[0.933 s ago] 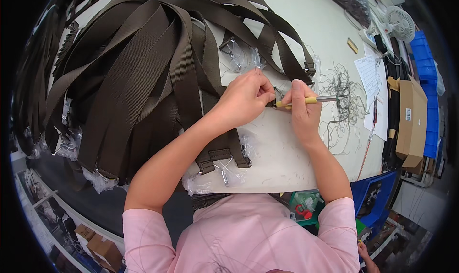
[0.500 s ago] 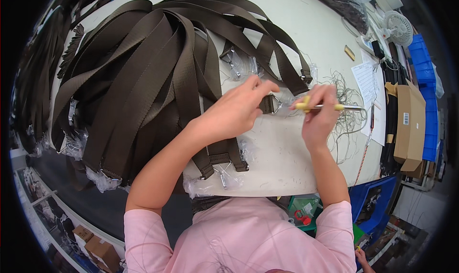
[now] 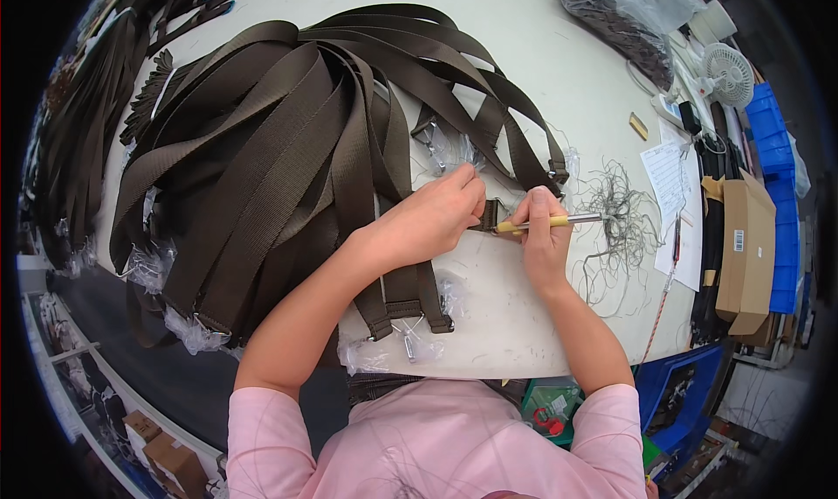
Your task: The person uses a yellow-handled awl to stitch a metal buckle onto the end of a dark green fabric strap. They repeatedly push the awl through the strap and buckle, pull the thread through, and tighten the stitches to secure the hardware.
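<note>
My left hand (image 3: 449, 211) is closed at a dark olive webbing strap end with a metal buckle (image 3: 489, 215), its fingertips partly hidden. My right hand (image 3: 543, 233) grips a slim tool with a yellow and silver body (image 3: 583, 219), its tip at that strap end. A large heap of dark straps (image 3: 253, 150) lies to the left, with plastic-wrapped metal fittings (image 3: 441, 145) among them. A tangle of loose grey threads (image 3: 615, 202) lies right of my right hand.
The white table (image 3: 489, 298) carries papers (image 3: 668, 193), a small fan (image 3: 726, 73), a bagged bundle (image 3: 611, 27) and a small yellow object (image 3: 638, 124). Blue bins (image 3: 777, 237) and a cardboard box (image 3: 742, 254) line the right side; more straps (image 3: 78, 141) hang at far left.
My right hand, briefly raised and blurred with the tool, is back at the strap end. My left fingers have closed again at the buckle. The whole view has shifted slightly downward.
</note>
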Demonstrator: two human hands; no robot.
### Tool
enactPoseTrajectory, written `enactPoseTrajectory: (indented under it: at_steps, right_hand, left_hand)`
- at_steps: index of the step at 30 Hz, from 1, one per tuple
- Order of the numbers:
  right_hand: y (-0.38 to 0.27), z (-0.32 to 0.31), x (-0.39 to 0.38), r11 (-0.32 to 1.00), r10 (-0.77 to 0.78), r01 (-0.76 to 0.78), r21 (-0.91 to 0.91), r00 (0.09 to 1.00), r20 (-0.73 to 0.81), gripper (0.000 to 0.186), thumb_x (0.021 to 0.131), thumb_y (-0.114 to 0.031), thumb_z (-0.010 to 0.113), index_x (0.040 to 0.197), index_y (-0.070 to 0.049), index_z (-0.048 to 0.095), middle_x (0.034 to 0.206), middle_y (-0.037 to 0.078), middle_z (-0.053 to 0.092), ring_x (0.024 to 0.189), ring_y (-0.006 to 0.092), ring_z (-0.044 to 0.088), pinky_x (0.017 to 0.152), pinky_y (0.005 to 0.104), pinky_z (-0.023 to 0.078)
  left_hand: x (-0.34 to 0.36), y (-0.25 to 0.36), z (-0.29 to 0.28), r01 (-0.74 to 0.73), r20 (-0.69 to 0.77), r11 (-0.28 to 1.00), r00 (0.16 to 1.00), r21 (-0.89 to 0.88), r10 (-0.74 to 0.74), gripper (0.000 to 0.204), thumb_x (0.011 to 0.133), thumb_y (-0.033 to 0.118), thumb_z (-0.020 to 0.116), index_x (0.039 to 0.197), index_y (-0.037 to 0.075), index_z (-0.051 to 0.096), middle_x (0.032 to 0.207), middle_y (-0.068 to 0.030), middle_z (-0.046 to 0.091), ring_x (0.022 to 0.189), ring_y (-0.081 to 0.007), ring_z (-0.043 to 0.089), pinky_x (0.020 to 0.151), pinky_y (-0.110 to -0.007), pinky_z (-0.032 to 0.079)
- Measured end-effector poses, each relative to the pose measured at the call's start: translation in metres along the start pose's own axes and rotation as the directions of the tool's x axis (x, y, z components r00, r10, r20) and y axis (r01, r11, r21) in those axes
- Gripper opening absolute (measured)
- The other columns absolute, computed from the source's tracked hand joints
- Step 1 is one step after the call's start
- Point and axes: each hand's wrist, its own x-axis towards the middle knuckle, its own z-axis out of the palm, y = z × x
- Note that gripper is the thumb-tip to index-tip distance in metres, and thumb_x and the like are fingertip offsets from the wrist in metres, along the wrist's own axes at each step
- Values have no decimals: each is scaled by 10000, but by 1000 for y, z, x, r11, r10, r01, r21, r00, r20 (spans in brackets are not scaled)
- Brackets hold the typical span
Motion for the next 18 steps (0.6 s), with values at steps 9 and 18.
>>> enactPoseTrajectory:
  at_steps: [9,18]
  right_hand:
    - [5,-1,2,995,36,-34,89,999,-19,471,1149,-297,444,767,-43,550,704,0,556,644,59,477,586,253,400]
    - [-2,4,5,999,-21,21,-33,1000,-9,447,1131,-229,499,735,-28,551,647,-6,538,597,57,430,551,260,377]
  left_hand:
    - [6,-1,1,-73,6,996,997,43,73,147,913,-18,668,981,1,539,1079,-142,515,927,-369,629,788,-483,506]
    - [3,-7,14,-83,-84,981,992,175,99,133,913,-30,636,983,-8,525,998,-143,509,952,-349,594,820,-456,499]
